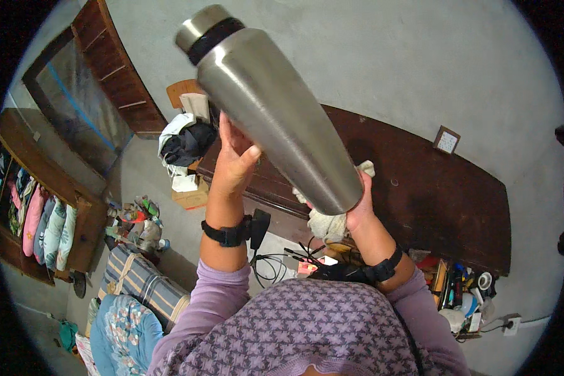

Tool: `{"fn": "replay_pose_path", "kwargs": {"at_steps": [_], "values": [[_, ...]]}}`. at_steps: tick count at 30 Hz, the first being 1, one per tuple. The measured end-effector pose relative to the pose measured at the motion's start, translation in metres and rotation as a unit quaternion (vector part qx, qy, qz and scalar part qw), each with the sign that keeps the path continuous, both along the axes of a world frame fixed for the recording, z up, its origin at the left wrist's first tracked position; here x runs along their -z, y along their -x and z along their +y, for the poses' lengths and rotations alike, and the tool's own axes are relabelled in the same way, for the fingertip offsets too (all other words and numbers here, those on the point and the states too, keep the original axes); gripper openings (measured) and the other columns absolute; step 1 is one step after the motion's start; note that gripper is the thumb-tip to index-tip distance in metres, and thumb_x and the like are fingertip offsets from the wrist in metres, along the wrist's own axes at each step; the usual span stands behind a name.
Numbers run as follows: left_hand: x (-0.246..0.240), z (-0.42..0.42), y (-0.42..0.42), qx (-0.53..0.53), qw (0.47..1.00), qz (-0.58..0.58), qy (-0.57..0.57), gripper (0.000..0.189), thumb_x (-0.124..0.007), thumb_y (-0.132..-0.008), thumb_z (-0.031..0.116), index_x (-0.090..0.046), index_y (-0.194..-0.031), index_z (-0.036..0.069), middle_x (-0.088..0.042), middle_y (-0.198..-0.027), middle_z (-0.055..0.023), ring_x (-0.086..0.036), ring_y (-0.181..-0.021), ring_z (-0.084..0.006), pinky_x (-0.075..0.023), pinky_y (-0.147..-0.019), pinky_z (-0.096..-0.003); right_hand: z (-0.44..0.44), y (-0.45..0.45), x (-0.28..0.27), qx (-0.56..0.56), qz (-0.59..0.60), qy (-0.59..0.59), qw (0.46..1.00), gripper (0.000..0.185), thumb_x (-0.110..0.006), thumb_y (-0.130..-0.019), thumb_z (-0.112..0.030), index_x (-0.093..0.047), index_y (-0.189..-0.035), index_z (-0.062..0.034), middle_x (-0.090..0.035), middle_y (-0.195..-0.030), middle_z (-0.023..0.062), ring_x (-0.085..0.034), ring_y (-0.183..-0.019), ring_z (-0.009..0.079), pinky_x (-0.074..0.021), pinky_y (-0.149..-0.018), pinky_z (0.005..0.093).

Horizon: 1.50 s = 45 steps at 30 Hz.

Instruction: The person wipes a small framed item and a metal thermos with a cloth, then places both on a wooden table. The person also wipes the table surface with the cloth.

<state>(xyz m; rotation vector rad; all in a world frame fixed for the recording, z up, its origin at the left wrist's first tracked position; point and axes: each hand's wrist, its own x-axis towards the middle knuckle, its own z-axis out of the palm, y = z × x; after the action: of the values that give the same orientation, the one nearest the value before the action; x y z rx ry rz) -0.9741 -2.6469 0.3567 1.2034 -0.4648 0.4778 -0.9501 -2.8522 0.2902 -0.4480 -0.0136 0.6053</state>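
A large stainless steel bottle (pixel 282 122) with a steel cap and a black neck ring is held up tilted, its cap towards the upper left. My left hand (pixel 236 157) grips its side from behind, below the shoulder; part of the fingers is hidden by the bottle. At the base, my right hand (pixel 361 202) supports the bottle, its fingers mostly hidden behind it. A whitish cloth (pixel 328 226) hangs below the base by my right hand, and a bit of pale cloth shows above that hand. Both wrists wear black straps.
Behind the bottle stands a dark wooden table (pixel 451 207) with a small framed card (pixel 446 140) by the wall. Cables (pixel 270 268) lie below my forearms. An open drawer or shelf of tools (pixel 465 286) is at the right. At the left are a chair with clothes (pixel 188 141), a carton (pixel 190 195) and an open wardrobe (pixel 82 230).
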Motion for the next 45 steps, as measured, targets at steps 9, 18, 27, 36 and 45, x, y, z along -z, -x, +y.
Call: {"fn": "replay_pose_path", "kwargs": {"at_steps": [9,18,27,36,45], "values": [[0.023,-0.019,0.024,-0.028,0.980,0.195,0.021,0.096,-0.059,-0.062,0.052,-0.002,-0.125,0.007,-0.018,-0.124,-0.0152,-0.017,-0.115,-0.0268,-0.0157,-0.094,-0.0389,-0.023,-0.006,0.005,0.135,-0.094,0.150,0.975,0.046,-0.042,-0.071,-0.038,-0.046,-0.100,-0.0024,-0.049,-0.098,0.0096,-0.046,-0.090,0.0226,-0.0369,-0.077,0.0351],[0.048,-0.031,0.039,0.033,0.959,0.160,0.234,0.093,-0.055,-0.054,0.064,-0.022,-0.122,0.010,-0.026,-0.124,-0.0089,-0.023,-0.115,-0.0261,-0.0225,-0.092,-0.0448,-0.033,0.005,0.011,0.193,-0.253,0.244,0.916,0.064,-0.053,-0.064,-0.028,-0.029,-0.116,0.0005,-0.038,-0.112,0.0119,-0.040,-0.102,0.0231,-0.0314,-0.088,0.0346],[0.046,-0.009,0.033,0.027,0.930,0.137,0.340,0.085,-0.045,-0.059,0.068,-0.030,-0.118,0.008,-0.037,-0.116,-0.0112,-0.036,-0.106,-0.0258,-0.0324,-0.087,-0.0427,-0.036,0.009,0.009,0.126,-0.610,0.470,0.625,0.076,-0.061,-0.065,-0.032,-0.020,-0.122,-0.0043,-0.033,-0.120,0.0108,-0.032,-0.110,0.0216,-0.0237,-0.093,0.0337],[0.050,0.005,0.035,0.016,0.936,0.147,0.318,0.082,-0.040,-0.063,0.068,-0.031,-0.117,0.007,-0.040,-0.113,-0.0134,-0.040,-0.103,-0.0262,-0.0357,-0.084,-0.0411,0.011,0.048,-0.079,0.115,-0.707,0.348,0.605,0.042,-0.062,-0.063,-0.019,-0.051,-0.100,-0.0039,-0.046,-0.102,0.0161,-0.046,-0.095,0.0280,-0.0354,-0.082,0.0363],[0.060,0.004,0.040,0.126,0.928,0.183,0.301,0.085,-0.046,-0.061,0.065,-0.030,-0.118,0.005,-0.039,-0.115,-0.0150,-0.041,-0.104,-0.0279,-0.0354,-0.086,-0.0422,0.031,0.027,-0.085,0.024,-0.807,0.412,0.422,0.055,-0.066,-0.051,-0.016,-0.051,-0.104,-0.0127,-0.033,-0.117,0.0191,-0.033,-0.107,0.0344,-0.0257,-0.091,0.0392]]}}
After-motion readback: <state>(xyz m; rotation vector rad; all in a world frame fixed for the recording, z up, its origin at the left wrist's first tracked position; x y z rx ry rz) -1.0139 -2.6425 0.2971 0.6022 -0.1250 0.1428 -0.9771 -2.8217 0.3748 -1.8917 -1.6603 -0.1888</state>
